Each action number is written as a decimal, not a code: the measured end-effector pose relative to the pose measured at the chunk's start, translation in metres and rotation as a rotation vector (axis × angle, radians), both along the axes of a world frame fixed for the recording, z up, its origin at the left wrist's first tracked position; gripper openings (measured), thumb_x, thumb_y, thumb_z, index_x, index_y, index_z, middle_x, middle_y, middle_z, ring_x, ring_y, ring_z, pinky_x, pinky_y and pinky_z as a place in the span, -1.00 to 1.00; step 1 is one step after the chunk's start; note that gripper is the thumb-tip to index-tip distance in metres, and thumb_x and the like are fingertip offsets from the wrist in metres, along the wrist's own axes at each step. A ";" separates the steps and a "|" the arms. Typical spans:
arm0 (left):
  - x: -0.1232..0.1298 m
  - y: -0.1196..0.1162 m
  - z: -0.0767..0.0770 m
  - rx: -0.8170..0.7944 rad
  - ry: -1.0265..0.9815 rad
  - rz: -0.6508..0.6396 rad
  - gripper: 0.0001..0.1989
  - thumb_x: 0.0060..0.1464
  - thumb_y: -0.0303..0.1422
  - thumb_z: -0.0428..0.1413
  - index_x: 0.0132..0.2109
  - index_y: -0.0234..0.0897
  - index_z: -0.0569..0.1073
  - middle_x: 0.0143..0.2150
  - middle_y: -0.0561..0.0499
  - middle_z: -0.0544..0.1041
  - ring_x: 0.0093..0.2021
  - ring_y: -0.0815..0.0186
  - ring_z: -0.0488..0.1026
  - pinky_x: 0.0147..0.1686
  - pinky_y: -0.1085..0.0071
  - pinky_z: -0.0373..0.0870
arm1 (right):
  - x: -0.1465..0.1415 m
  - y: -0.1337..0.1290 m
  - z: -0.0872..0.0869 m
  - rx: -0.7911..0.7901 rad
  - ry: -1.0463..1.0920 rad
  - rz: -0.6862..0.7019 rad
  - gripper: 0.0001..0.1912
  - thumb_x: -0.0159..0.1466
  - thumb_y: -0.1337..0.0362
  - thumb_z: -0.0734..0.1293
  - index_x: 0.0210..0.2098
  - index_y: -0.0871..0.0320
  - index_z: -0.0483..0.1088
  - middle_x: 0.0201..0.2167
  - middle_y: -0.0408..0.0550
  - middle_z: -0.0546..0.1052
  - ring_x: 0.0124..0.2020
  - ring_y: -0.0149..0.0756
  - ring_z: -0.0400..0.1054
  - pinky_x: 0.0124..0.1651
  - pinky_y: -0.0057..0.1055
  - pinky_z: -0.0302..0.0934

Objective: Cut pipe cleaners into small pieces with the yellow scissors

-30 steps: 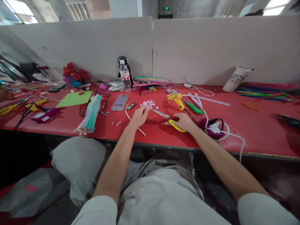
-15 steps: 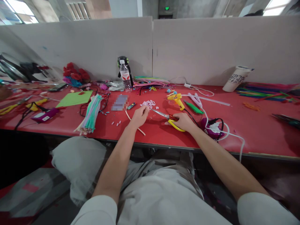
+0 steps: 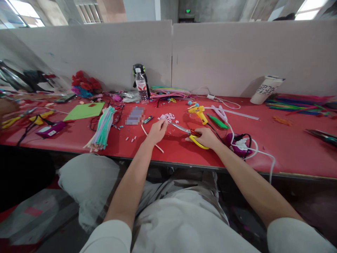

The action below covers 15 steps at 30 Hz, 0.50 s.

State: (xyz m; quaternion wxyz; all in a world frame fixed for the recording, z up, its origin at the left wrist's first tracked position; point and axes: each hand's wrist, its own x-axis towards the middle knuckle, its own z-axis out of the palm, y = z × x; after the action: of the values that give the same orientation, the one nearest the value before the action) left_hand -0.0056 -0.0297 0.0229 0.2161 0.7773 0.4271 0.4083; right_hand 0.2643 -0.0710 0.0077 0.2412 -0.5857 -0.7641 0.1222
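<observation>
My right hand [image 3: 206,137] is wrapped round the yellow and red handles of the scissors [image 3: 184,130], whose blades point left. The blade tips reach close to my left hand [image 3: 158,130], which is closed in a pinch; what it grips is too small to make out. Just beyond its fingertips lies a pile of short pink pieces [image 3: 169,117] on the red table [image 3: 179,151]. A thin cream stem [image 3: 159,148] passes under or behind my left hand. A few more pink pieces [image 3: 132,140] lie to its left.
A yellow glue gun [image 3: 200,115], a green leaf shape [image 3: 218,121] and a purple power block [image 3: 238,147] with cables are to the right. A bundle of pipe cleaners [image 3: 103,128], a cutter [image 3: 147,119] and a bottle [image 3: 141,88] stand or lie left. A cup [image 3: 266,90] leans back right.
</observation>
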 end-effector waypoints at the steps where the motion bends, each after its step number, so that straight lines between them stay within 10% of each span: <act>1: 0.000 0.000 0.000 0.001 -0.004 -0.003 -0.64 0.34 -0.16 -0.13 -0.39 -0.24 0.28 -0.48 0.05 0.35 -0.45 0.36 0.29 -0.40 0.40 0.18 | 0.000 0.001 0.000 -0.003 -0.003 -0.007 -0.38 0.02 -0.31 0.35 -0.62 0.13 0.19 -0.66 -0.21 0.22 -0.57 -0.43 0.03 -0.50 -0.39 -0.15; 15: -0.001 0.001 -0.001 0.006 0.018 0.029 -0.63 0.34 -0.18 -0.17 -0.41 -0.23 0.22 -0.50 0.05 0.32 -0.47 0.36 0.26 -0.41 0.40 0.14 | -0.001 -0.005 0.004 0.010 0.021 0.004 -0.38 0.03 -0.30 0.35 -0.59 0.12 0.15 -0.64 -0.21 0.23 -0.56 -0.43 0.04 -0.48 -0.40 -0.13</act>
State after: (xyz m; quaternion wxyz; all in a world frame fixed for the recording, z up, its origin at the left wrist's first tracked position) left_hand -0.0061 -0.0285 0.0220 0.2037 0.7754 0.4390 0.4056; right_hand 0.2633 -0.0764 0.0120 0.2517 -0.5815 -0.7634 0.1251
